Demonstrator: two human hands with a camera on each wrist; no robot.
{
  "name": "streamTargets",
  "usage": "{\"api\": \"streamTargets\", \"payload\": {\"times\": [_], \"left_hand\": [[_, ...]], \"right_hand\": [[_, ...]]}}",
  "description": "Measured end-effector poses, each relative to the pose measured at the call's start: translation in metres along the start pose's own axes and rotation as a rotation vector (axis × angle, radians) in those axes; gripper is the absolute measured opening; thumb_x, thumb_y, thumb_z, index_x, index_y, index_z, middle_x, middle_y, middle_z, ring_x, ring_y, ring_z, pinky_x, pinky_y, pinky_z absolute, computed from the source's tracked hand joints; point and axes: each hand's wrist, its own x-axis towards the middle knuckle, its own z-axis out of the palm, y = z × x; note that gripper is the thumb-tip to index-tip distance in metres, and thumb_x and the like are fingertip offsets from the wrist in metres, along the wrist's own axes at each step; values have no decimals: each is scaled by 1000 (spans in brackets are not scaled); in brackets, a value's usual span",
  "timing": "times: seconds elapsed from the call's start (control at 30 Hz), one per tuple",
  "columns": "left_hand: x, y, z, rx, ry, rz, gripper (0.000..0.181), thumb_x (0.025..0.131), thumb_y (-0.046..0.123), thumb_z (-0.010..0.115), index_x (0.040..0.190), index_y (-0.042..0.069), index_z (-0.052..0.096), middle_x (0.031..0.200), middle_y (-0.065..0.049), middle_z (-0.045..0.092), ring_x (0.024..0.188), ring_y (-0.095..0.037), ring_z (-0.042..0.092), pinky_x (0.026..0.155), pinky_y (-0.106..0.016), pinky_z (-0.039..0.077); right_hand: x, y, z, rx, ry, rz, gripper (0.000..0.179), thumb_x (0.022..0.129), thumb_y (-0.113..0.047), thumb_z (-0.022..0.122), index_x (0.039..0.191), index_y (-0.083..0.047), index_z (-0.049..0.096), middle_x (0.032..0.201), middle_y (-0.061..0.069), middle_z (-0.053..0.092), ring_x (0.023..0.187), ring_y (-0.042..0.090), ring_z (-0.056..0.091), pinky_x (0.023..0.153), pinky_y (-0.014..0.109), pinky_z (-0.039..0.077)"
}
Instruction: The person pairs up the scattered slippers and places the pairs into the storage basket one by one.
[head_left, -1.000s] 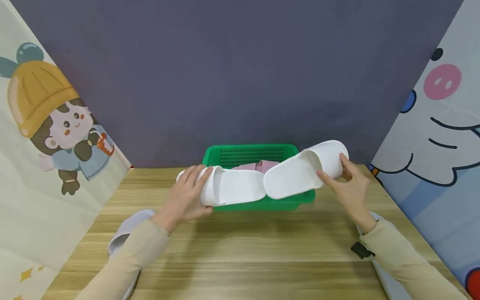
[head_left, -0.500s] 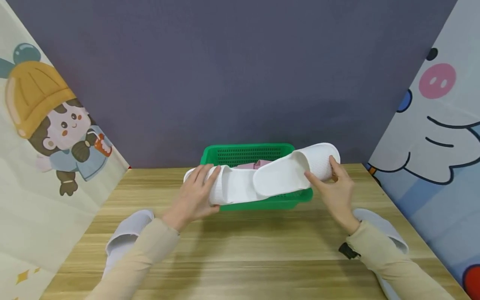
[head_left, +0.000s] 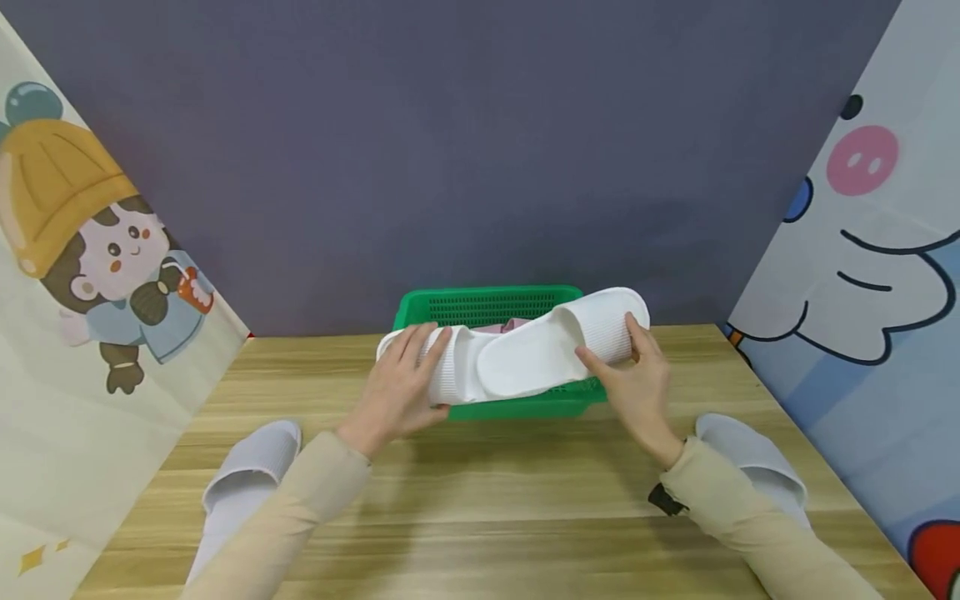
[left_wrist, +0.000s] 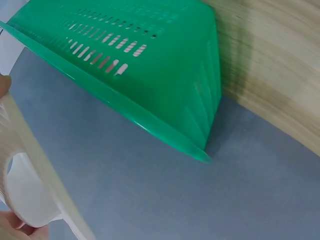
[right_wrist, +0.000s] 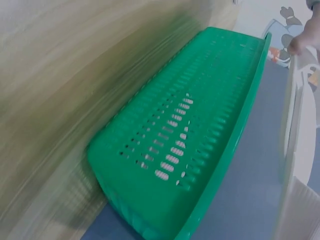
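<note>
Two white slippers are held above the green basket [head_left: 525,408]. My left hand [head_left: 397,383] grips the left slipper [head_left: 447,375] around its ribbed strap, fingers on top and thumb below. With my right hand [head_left: 633,383] I pinch the right slipper [head_left: 525,354] at its ribbed strap, which points up to the right. The right slipper's heel end overlaps the left slipper's sole in the head view. Something pink [head_left: 516,323] shows inside the basket behind the slippers. In the right wrist view, white ribbed shapes show through the slots of the basket [right_wrist: 235,140].
A pale grey slipper [head_left: 258,454] lies on the wooden table [head_left: 495,525] at the left, partly under my left sleeve. Another pale grey slipper [head_left: 750,454] lies at the right, partly behind my right forearm. A dark grey wall [head_left: 480,150] rises behind the basket.
My right hand has moved left with its slipper, sliding it over the left slipper's sole. The left hand has shifted slightly right. The two slippers now overlap more.
</note>
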Motion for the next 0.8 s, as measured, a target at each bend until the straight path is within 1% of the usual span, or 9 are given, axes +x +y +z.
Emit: {"api": "streamTargets", "payload": {"times": [0.07, 0.13, 0.3, 0.37, 0.5, 0.63, 0.8], "left_hand": [[1, 1, 0, 5, -3, 1, 106, 48, 44, 82, 136, 6, 37, 129, -18, 45, 119, -34, 43, 98, -44, 43], [3, 3, 0, 9, -6, 4, 107, 47, 43, 82, 137, 6, 37, 129, -19, 45, 118, -34, 43, 97, -44, 43], [5, 6, 2, 18, -2, 9, 108, 46, 44, 83, 137, 6, 38, 129, -19, 45, 118, -34, 43, 97, -44, 43], [5, 6, 3, 28, -3, 9, 108, 47, 44, 83, 137, 6, 37, 129, -19, 45, 118, -34, 43, 97, -43, 43], [5, 6, 5, 40, -10, 4, 108, 48, 46, 82, 137, 6, 36, 129, -19, 44, 118, -33, 42, 99, -42, 42], [7, 8, 8, 39, -19, 11, 107, 49, 46, 81, 138, 6, 35, 129, -18, 44, 119, -33, 42, 101, -41, 39], [11, 12, 13, 37, -12, 32, 105, 50, 45, 80, 136, 6, 37, 128, -19, 45, 118, -33, 43, 100, -41, 40]], "right_hand": [[-1, 0, 4, 3, -13, -4, 82, 66, -19, 81, 135, 3, 42, 128, 19, 50, 113, 26, 50, 92, 41, 44], [-3, -1, 7, 2, -27, -8, 83, 66, -19, 81, 135, 3, 41, 128, 20, 50, 113, 27, 49, 92, 44, 45], [-8, -3, 14, 5, -41, -14, 85, 65, -20, 82, 135, 3, 41, 126, 20, 50, 108, 27, 51, 87, 43, 46], [-10, -4, 17, 9, -40, -8, 85, 65, -21, 82, 135, 4, 40, 127, 20, 50, 110, 27, 50, 88, 43, 46], [-14, -6, 22, 28, -69, 37, 86, 68, -23, 80, 138, 4, 36, 131, 20, 46, 118, 28, 45, 95, 45, 43], [-17, -9, 27, 61, -101, 89, 88, 70, -26, 79, 139, 3, 33, 133, 19, 43, 122, 27, 42, 100, 45, 40], [-22, -14, 34, 71, -128, 110, 91, 70, -30, 78, 141, 2, 30, 135, 17, 40, 125, 26, 38, 103, 44, 37]]}}
